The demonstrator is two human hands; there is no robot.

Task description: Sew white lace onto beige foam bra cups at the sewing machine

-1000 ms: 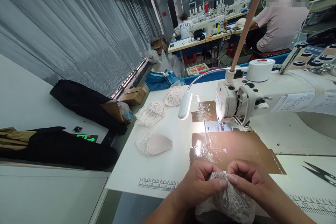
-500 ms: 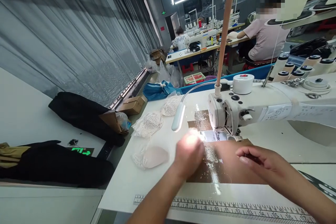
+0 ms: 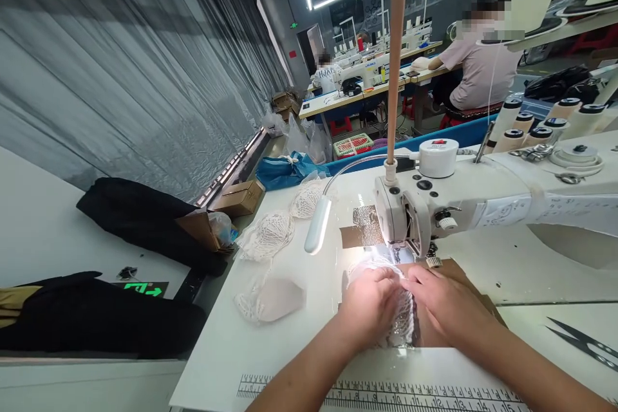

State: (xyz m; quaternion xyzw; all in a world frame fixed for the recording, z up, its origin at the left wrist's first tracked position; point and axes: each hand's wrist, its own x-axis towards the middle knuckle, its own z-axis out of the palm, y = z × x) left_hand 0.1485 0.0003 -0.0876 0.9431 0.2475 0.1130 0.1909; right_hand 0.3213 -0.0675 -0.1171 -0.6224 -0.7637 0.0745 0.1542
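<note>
A white lace cup piece (image 3: 403, 318) lies under my hands, just in front of the sewing machine's (image 3: 403, 209) needle area. My left hand (image 3: 371, 302) is closed on its left part, fingers bent over the lace. With thumb and fingers pinched at the lace's upper right edge, my right hand (image 3: 439, 302) meets the left one. Below them a brown sheet (image 3: 447, 277) covers the machine bed. The small lamp (image 3: 318, 225) lights this spot from the left. The needle itself is hard to make out.
More lace cups (image 3: 268, 235) and a beige pad (image 3: 280, 299) lie on the left of the white table (image 3: 212, 360). Thread snips (image 3: 582, 341) rest at the right; a printed ruler (image 3: 376, 394) runs along the front edge. Thread cones (image 3: 512, 112) stand behind the machine. A co-worker (image 3: 483, 71) sits beyond.
The white lace piece is now in view under my hands at the machine. My right hand has moved left to meet my left hand. The view has shifted slightly.
</note>
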